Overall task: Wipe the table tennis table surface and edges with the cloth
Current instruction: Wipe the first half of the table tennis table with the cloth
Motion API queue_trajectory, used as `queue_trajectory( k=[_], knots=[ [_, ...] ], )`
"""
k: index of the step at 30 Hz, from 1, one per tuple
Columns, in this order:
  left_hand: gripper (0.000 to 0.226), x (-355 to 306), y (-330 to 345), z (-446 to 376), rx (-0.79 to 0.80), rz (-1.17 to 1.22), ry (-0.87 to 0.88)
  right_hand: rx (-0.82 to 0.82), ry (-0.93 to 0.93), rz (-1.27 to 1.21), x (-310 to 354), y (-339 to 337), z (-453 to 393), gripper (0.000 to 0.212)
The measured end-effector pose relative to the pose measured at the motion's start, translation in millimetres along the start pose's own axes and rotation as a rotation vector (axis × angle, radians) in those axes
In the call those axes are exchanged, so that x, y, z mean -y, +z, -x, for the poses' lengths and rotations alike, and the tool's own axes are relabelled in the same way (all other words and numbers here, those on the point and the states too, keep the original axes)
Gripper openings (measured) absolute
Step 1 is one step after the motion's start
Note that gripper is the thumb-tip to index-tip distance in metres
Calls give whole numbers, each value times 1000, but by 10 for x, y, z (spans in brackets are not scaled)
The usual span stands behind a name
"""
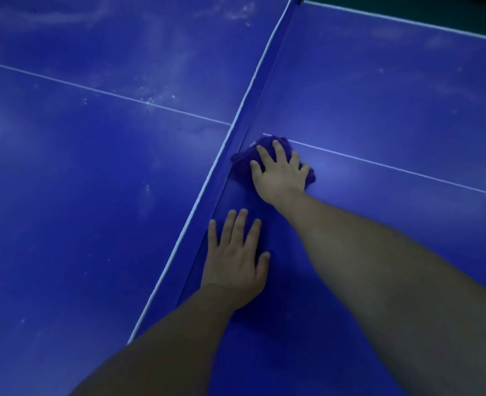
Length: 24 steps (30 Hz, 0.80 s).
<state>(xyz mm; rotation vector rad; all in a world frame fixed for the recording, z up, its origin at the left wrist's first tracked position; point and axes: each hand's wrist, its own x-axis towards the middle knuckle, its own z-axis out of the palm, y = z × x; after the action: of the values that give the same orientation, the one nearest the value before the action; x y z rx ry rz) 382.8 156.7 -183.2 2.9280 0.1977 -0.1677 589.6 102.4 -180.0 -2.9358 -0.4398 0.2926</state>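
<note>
My right hand [280, 174] presses the bunched purple cloth [246, 162] flat-fingered against the net [260, 81]; my left hand [236, 258] rests released, nearer, on the blue surface [379, 110].

Table: we see a blue table tennis table [93, 181], its matt top crossed by a thin white centre line [93, 91] and edged in white at the far side.
Surface state: we spot pale dusty smears and white specks [150, 98] on the half left of the net, thickest near the centre line and towards the far corner.
Net: we see a blue net [250, 110] with a white top band running diagonally across the table.
Cloth: we see a dark purple cloth [247, 161], bunched and flat on the right half, touching the foot of the net where the centre line meets it.
</note>
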Motion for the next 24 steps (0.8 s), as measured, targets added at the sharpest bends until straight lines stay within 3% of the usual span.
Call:
queue_trajectory(
  k=[8,15,18,21,24],
  knots=[
    [68,2,55,-215,20,-1,-24,-42,-105,41,75,139,244,58],
    [67,-4,31,-205,39,9,-35,15,-85,26,307,-77,-312,59],
    [66,2,33,-204,29,12,-40,-74,-169,9,152,25,-3,57],
    [67,-10,45,-208,32,10,-42,-53,-222,50,-71,47,137,57],
    [68,-7,55,-209,40,4,-33,-27,-140,58,-24,-18,-53,56]
  ],
)
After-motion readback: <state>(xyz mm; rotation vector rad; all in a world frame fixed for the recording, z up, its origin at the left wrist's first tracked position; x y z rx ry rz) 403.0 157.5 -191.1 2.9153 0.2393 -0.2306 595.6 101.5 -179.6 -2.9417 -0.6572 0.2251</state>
